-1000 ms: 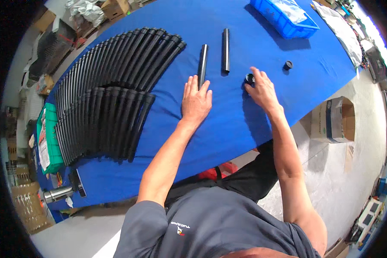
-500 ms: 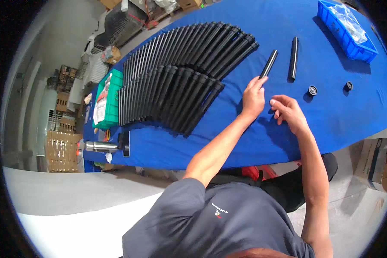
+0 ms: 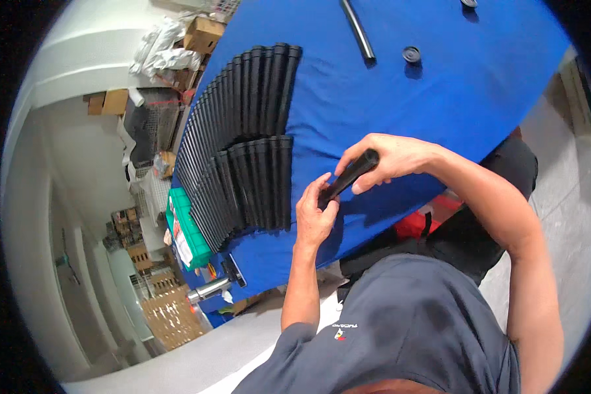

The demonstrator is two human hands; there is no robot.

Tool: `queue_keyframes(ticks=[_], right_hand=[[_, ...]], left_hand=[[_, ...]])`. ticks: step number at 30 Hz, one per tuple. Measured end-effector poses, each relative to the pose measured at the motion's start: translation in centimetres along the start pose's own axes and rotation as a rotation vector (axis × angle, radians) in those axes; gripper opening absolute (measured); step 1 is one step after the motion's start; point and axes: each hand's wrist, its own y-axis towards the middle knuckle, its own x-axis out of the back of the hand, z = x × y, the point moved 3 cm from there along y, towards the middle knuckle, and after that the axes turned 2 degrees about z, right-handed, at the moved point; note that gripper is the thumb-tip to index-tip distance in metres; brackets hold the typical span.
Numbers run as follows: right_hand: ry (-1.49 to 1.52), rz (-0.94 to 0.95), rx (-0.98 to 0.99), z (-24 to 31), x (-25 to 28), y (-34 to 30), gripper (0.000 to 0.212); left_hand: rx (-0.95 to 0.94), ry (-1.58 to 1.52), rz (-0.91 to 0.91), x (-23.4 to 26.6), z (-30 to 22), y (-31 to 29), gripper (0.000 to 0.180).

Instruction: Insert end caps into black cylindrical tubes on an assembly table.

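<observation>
A short black tube [image 3: 353,173] slants between my hands above the near part of the blue table. My left hand [image 3: 315,217] is closed round its lower end, hiding that tip. My right hand [image 3: 395,157] has its thumb and fingers on either side of the upper end, which looks slightly wider, like a fitted cap. Farther off lies another black tube [image 3: 358,31], with nothing touching it. To its right sits a round black cap [image 3: 411,54], and a second cap [image 3: 469,3] is cut by the top edge.
Two fanned rows of black tubes, a far row [image 3: 256,85] and a near row [image 3: 259,184], cover the table's left side. Beside them stand a green bin [image 3: 189,230], a silver flask [image 3: 210,289] and a dark phone-like object [image 3: 234,270]. Blue cloth [image 3: 433,105] covers the table.
My view has turned, shifting the table's contents. The tube has been turned and drawn nearer in my left hand. My right hand, earlier apart from it, has come onto its upper end.
</observation>
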Motion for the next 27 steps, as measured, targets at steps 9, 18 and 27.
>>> queue_keyframes(ticks=[9,18,27], right_hand=[[-0.023,-0.001,-0.019,-1.2,-1.2,0.1,0.041],[-0.019,0.047,0.097,-1.4,-1.5,0.1,0.064],[-0.126,-0.04,0.068,1.0,0.0,-0.3,0.047]], left_hand=[[0.004,-0.136,-0.038,-1.3,0.2,-0.8,0.051],[0.02,-0.996,0.058,-1.1,-0.9,-1.4,0.036],[0.277,-1.453,-0.089,-1.9,-1.2,-0.9,0.034]])
